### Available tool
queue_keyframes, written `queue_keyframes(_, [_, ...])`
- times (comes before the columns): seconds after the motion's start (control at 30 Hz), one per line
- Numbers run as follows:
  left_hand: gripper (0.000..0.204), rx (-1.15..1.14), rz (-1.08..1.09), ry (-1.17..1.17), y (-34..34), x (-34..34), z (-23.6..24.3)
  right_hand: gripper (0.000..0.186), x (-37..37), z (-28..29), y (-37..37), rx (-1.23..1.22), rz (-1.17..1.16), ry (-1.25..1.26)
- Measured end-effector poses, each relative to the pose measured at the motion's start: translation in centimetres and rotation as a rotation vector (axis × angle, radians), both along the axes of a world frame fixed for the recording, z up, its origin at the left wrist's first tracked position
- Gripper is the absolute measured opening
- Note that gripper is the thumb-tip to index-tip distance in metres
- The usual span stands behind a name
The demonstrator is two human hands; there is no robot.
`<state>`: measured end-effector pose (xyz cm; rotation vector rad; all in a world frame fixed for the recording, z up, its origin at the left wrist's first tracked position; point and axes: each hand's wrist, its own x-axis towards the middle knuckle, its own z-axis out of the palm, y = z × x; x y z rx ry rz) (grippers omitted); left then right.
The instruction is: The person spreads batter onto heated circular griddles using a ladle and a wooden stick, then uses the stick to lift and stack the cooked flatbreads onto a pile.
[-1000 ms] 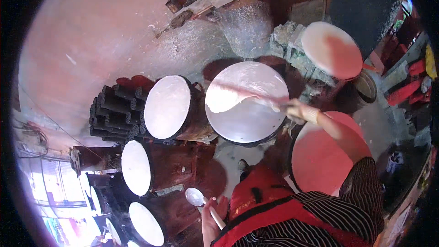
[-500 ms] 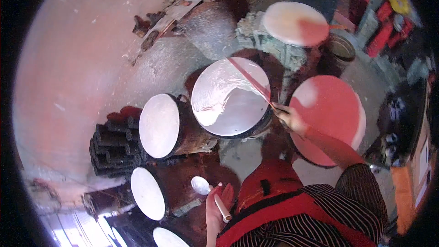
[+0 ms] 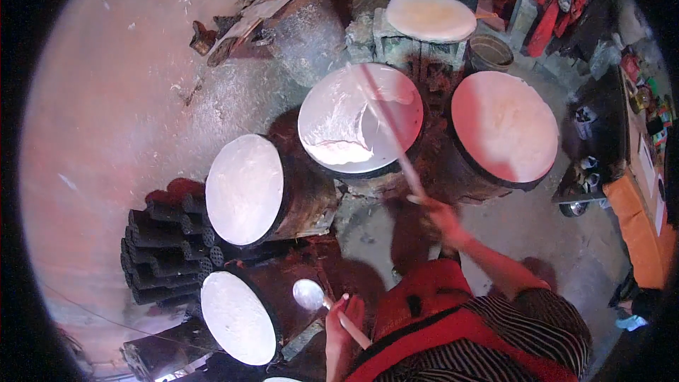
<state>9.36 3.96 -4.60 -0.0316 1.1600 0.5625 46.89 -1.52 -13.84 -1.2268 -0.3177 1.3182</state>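
My right hand (image 3: 444,221) is closed around one end of a long, thin wooden stick (image 3: 387,122). The stick reaches away from me across a round griddle (image 3: 404,143) in the middle. White batter (image 3: 341,148) lies thickest on this griddle's near left part, with streaks above it. Lower down, my left hand (image 3: 344,317) grips the wooden handle of a ladle (image 3: 308,294). The ladle's round, pale bowl points away to the left, beside a drum-like stove. Whether the stick's far end touches the batter, I cannot tell.
Pale round sheets cover other stoves: one left (image 3: 244,189), one lower left (image 3: 238,318), one right (image 3: 504,127). Another pale disc (image 3: 430,18) rests at the back. Black briquettes (image 3: 166,247) are stacked against the wall. A metal bucket (image 3: 491,54) stands at back right.
The whole view has shifted. My right hand has come nearer to me, off the front of the right stove, and the stick stands more steeply across the griddle. My left hand still holds the ladle.
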Motion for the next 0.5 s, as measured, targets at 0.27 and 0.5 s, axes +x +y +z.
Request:
queue_keyframes(0.27, [0.042,0.113,0.076,0.224,-7.1,-1.9,9.9,0.035,-16.7,-5.5,37.1,0.151,-0.363,-0.454])
queue_keyframes(0.5, [0.047,0.114,0.238,0.112,-9.3,-6.9,5.6,0.036,-22.8,-4.1,25.4,0.168,-0.366,-0.139])
